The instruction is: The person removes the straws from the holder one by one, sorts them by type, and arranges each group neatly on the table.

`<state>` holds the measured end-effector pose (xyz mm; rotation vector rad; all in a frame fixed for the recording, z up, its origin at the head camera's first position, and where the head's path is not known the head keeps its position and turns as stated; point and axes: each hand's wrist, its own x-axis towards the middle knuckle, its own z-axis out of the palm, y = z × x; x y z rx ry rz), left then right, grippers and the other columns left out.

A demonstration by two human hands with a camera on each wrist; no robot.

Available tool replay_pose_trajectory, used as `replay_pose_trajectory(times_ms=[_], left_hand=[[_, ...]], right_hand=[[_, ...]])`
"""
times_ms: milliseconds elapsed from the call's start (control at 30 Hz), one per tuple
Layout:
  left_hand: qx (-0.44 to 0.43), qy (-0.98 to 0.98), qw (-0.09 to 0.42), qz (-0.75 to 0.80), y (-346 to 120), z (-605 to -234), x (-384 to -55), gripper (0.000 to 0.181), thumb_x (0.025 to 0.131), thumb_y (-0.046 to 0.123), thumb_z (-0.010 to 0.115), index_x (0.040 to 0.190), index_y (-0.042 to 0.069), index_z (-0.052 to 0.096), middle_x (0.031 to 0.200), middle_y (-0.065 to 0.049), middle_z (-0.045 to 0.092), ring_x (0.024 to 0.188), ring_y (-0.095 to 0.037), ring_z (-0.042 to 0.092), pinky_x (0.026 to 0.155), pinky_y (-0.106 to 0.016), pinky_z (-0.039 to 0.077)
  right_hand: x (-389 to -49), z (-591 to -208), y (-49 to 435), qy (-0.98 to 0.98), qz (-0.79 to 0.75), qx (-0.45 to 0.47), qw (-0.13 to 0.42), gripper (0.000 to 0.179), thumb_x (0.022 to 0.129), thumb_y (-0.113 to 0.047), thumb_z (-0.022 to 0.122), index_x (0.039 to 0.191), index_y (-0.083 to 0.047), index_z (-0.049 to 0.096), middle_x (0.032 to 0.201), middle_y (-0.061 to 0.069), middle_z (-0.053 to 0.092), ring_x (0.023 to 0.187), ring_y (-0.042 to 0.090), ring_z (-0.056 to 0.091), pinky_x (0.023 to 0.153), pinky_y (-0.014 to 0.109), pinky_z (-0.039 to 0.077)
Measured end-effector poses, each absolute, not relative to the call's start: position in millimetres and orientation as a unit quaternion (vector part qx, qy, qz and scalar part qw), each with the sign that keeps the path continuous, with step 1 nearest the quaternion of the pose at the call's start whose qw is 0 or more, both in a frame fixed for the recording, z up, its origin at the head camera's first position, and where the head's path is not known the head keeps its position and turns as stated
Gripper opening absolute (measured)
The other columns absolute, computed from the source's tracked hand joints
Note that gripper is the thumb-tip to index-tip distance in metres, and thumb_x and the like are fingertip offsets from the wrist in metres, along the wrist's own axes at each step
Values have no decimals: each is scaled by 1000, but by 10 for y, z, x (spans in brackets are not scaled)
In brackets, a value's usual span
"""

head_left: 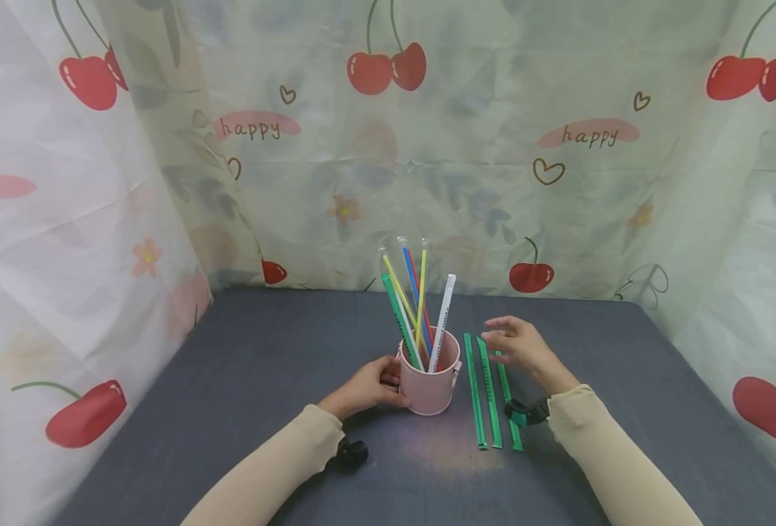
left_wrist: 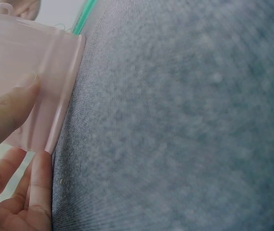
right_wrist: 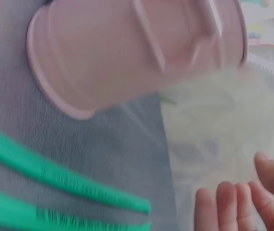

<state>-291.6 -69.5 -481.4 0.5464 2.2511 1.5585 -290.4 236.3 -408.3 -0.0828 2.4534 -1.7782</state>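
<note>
A small pink bucket (head_left: 429, 394) stands upright on the dark table, holding several upright wrapped straws: a green one (head_left: 401, 321), a white one (head_left: 442, 321), and yellow, blue and red ones. At its left side my left hand (head_left: 370, 383) grips the wall; in the left wrist view the thumb (left_wrist: 11, 113) lies against the bucket and the fingertips touch its other side. Right of the bucket, three green wrapped straws (head_left: 473, 394) lie side by side. Over their far ends hovers my right hand (head_left: 522, 349), fingers loosely bent and holding nothing.
The dark grey table (head_left: 283, 343) ends at a patterned curtain (head_left: 454, 197) at the back and on both sides. Black straps with small devices sit at the left wrist (head_left: 351, 454) and right wrist (head_left: 527, 413).
</note>
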Motion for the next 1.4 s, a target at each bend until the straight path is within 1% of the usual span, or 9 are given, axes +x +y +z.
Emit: replay_pose_trajectory(times_ms=[133,367,533,733,867,1033,1133,1267,1400], left_hand=[[193,794,174,549,-693,-4817,-2916,65,75,10,82,131,1,49,117,-13,61,105,-21,59,94,-38,53],[190,793,176,551,-692,-4820,-2921,65,76,11,82,131,1,49,118,-13,60,106,-21,59,94,-38,53],[191,795,175,549,-689,-4816,-2924,64,76,11,82,130,1,49,118,-13,60,106,-21,59,94,-38,53],[195,795,173,548,-688,-4799,-2916,65,75,10,82,130,-1,49,117,-13,60,105,-21,59,94,-38,53],[194,793,174,551,-681,-4807,-2918,65,75,10,82,130,-1,49,116,-13,61,104,-21,60,93,-37,53],[194,790,168,557,-672,-4813,-2915,64,75,8,82,129,-2,49,116,-14,61,104,-21,60,92,-36,54],[195,789,166,559,-670,-4807,-2907,65,74,7,82,129,-3,49,116,-15,61,104,-21,60,92,-35,54],[193,788,166,561,-667,-4805,-2901,65,75,7,82,129,-4,49,117,-16,60,104,-21,60,92,-36,54],[194,787,168,561,-661,-4814,-2905,65,75,7,81,130,-3,48,117,-16,61,105,-22,60,92,-36,54]], right_hand=[[-2852,-4004,2229,799,-597,-55,38,48,95,-17,63,134,5,45,124,28,54,103,22,64,93,47,53],[-2744,-3879,2003,780,-620,-88,-11,46,94,-15,64,132,4,47,117,20,55,101,17,63,88,35,56],[-2723,-3819,1887,762,-638,-105,-21,46,94,-14,64,132,5,47,110,10,56,98,14,64,84,28,57],[-2719,-3751,1734,761,-634,-135,-25,43,94,-13,64,129,4,49,111,16,56,100,25,64,89,39,56],[-2723,-3719,1631,759,-632,-156,-31,39,93,-11,63,127,4,51,113,20,56,97,21,63,89,43,55],[-2730,-3708,1510,756,-633,-167,-28,38,92,-10,65,125,4,53,112,19,57,96,20,63,88,41,56],[-2743,-3724,1444,759,-629,-164,-24,36,92,-10,66,124,3,54,112,19,58,100,28,64,88,41,56],[-2761,-3755,1371,767,-619,-167,-17,35,92,-9,65,123,2,54,111,19,57,103,37,63,90,47,54],[-2777,-3782,1323,787,-592,-173,-20,35,93,-12,65,124,1,55,108,17,58,99,34,64,89,53,53]])
